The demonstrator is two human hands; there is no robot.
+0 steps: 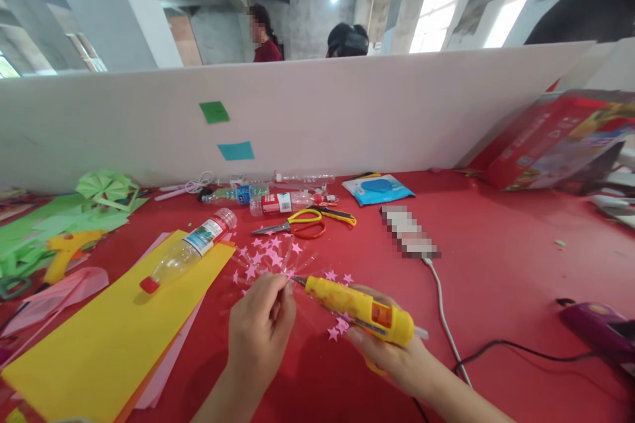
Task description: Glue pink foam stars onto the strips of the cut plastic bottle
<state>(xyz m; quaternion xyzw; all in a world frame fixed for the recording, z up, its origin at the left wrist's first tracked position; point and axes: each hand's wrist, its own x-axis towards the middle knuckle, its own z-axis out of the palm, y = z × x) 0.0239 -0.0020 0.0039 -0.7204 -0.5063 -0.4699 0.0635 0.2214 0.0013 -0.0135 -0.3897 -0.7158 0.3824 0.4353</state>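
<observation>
My right hand (pixel 391 350) is wrapped round a yellow hot glue gun (pixel 360 307), with a clear glue stick (pixel 421 332) jutting from its rear. The metal nozzle points left, towards the fingertips of my left hand (pixel 262 317). Thumb and forefinger there are pinched on a small pink star (pixel 290 274), mostly covered, close to the nozzle tip; whether the two touch I cannot tell. Clear plastic strips spread out around that spot, with several pink stars (pixel 272 254) on or among them. More pink stars (pixel 333 334) appear beside the glue gun.
Behind lie scissors (pixel 292 223), a box cutter (pixel 337 215), plastic bottles (pixel 282 203) and a wipes pack (pixel 380 190). Yellow paper (pixel 119 324) with a bottle (pixel 191 248) is at left. A phone (pixel 409 231), its white cable and a purple tool (pixel 598 330) are at right.
</observation>
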